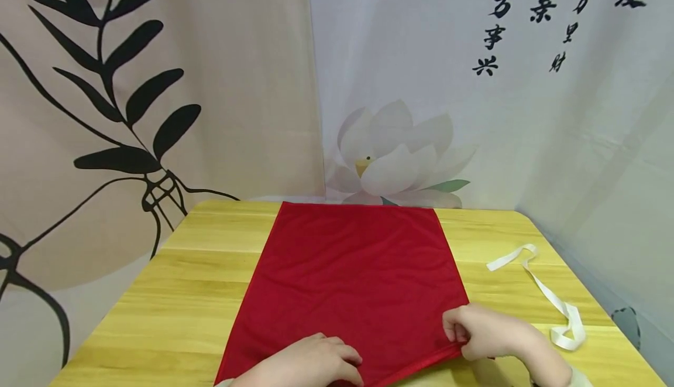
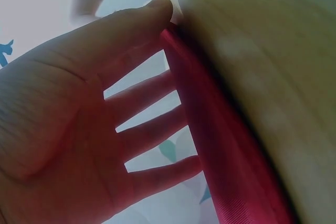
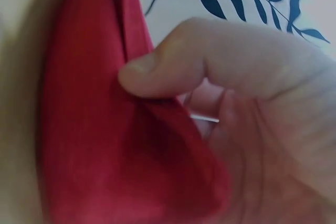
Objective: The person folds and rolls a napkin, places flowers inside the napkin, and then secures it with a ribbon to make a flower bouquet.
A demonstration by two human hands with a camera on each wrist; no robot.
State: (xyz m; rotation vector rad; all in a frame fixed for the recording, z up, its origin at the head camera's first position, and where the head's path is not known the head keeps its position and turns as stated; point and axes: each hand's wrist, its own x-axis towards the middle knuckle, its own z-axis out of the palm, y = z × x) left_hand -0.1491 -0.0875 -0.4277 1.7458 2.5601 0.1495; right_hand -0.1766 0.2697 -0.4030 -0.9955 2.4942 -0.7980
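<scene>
A red cloth (image 1: 358,270) lies spread on the wooden table, its near edge slightly lifted toward the right. My left hand (image 1: 310,360) is at the near edge, left of the cloth's middle. In the left wrist view, the thumb and index finger of that hand (image 2: 68,108) pinch the hem, while the other fingers extend with their tips behind the cloth (image 2: 210,124). At the near right corner, my right hand (image 1: 492,331) grips the cloth. Its thumb presses on the folded edge in the right wrist view, and the fingers of this hand (image 3: 252,98) are partly hidden behind the fabric (image 3: 105,129).
A white ribbon (image 1: 547,294) lies loosely curled on the table (image 1: 174,299), to the right of the cloth. Behind the table hangs a printed curtain (image 1: 253,82) with dark leaves, a pale lotus and black characters.
</scene>
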